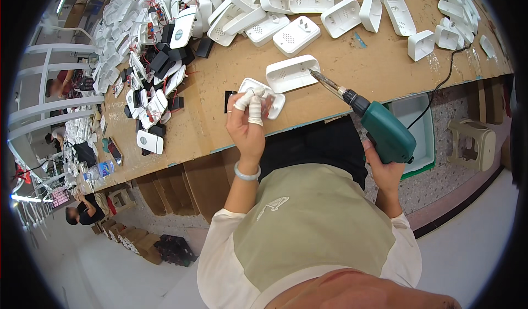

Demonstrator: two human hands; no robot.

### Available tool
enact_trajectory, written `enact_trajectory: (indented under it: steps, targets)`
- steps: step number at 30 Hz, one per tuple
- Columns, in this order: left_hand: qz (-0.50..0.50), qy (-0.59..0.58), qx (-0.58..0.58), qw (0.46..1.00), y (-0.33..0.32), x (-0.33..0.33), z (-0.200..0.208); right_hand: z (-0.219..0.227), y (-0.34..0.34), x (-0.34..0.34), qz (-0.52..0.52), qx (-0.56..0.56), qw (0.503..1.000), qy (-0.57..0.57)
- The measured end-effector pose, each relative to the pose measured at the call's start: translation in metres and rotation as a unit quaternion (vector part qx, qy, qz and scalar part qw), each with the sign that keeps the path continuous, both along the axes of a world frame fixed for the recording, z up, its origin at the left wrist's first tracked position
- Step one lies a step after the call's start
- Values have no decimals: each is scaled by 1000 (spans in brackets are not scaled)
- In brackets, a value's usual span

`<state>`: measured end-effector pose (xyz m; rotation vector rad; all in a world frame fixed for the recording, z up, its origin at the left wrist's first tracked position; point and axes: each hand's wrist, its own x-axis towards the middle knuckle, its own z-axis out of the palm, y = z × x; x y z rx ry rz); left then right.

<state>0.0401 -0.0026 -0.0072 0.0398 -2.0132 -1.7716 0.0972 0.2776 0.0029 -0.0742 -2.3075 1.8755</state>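
My right hand [384,171] is wrapped round the grip of a green electric screwdriver [389,133]. The long bit points up and left, its tip over the right end of an open white plastic housing [291,77] on the table. My left hand [247,124] is bent with its fingers drawn together over a white plastic cover [276,106]. White tape wraps some of its fingers. Blur beside the fingertips hides what they pinch, if anything. A small black piece [229,102] lies just left of that hand.
White housings [297,35] are heaped along the far side of the cardboard-covered table [220,130]. To the left lies a pile of white covers with black boxes [160,61] and red wires. A power cord [452,69] runs at right. Below stand a tray [421,144] and a stool [472,144].
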Motion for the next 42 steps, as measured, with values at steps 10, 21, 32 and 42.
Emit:
enact_trajectory:
  steps: [10,21,32,42]
  targets:
    - [18,16,-407,913,43,-22,27,7,-9,-12,-14,66,997,25]
    - [97,4,-505,858,63,-36,28,14,-13,-21,43,99,994,16]
    - [94,-18,-513,853,60,-42,26,6,-22,-24,64,107,992,31]
    - [73,-20,-508,858,59,-42,25,4,-22,-24,63,121,990,41]
